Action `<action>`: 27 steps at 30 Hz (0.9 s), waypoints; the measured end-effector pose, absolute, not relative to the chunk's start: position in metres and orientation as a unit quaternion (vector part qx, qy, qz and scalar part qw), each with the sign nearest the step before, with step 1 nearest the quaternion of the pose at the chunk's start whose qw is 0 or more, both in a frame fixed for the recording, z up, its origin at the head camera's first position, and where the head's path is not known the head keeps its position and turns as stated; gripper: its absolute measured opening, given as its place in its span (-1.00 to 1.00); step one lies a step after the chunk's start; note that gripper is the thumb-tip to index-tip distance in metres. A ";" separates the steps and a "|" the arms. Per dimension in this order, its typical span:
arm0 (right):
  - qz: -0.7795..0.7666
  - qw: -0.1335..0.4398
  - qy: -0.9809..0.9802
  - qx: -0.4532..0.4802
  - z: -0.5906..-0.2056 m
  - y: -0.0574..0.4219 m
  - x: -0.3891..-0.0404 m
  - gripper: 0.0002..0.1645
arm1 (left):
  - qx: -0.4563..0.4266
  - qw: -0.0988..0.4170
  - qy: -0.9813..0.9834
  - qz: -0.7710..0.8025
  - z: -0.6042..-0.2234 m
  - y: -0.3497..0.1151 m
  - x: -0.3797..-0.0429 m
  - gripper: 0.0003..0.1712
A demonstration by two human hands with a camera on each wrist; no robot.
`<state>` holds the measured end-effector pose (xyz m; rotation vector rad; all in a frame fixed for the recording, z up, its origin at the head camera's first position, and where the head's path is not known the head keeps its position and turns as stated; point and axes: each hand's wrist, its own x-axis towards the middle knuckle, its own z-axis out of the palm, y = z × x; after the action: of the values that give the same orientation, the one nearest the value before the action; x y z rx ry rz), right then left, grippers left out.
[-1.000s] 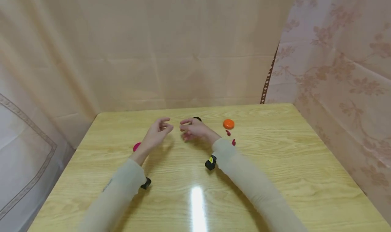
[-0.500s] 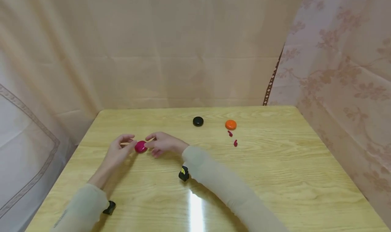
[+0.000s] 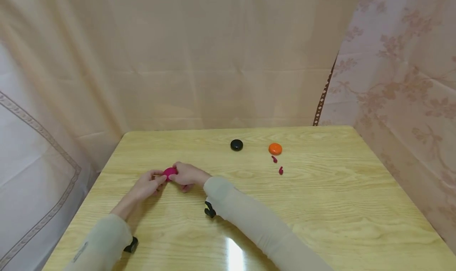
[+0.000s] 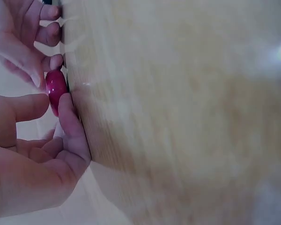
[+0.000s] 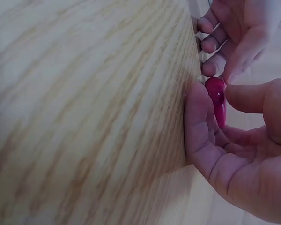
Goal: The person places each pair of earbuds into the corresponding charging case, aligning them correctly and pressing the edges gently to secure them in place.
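Observation:
A round, glossy magenta earbud case (image 3: 170, 172) lies at the left of the table, between both hands. My left hand (image 3: 147, 184) pinches its left side between thumb and fingers. From the other side my right hand (image 3: 188, 174) pinches it too, thumb on top. In the left wrist view the case (image 4: 55, 89) stays low, close over the wood, with the left fingers (image 4: 71, 123) beneath its edge. The right wrist view shows the case (image 5: 216, 101) under the right thumb (image 5: 246, 97); fingers hide parts of its rim.
A round black case (image 3: 236, 145) and a round orange case (image 3: 275, 148) lie towards the back. Two small magenta earbuds, one (image 3: 274, 159) just below the orange case and another (image 3: 281, 170) nearer, rest on the wooden table (image 3: 320, 207). Curtains (image 3: 213, 65) hang behind.
Both hands have moved left from the middle of the table to the magenta case. Their fingers have come together and now grip it from two sides.

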<state>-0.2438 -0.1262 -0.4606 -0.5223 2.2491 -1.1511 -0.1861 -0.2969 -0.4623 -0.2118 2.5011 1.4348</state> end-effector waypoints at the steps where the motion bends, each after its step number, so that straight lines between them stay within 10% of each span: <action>1: -0.431 0.278 0.837 -0.190 -0.461 -0.126 -0.243 -0.52 | -0.074 0.128 0.855 0.497 -0.463 -0.297 -0.187 -0.50; 27: -0.503 0.314 0.787 -0.170 -0.467 -0.118 -0.247 -0.63 | -0.063 0.158 0.858 0.485 -0.465 -0.294 -0.191 -0.46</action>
<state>-0.2471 -0.1175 -0.4674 -0.4470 2.0756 -1.3250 -0.1913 -0.2939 -0.4651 -0.1805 2.4548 1.3864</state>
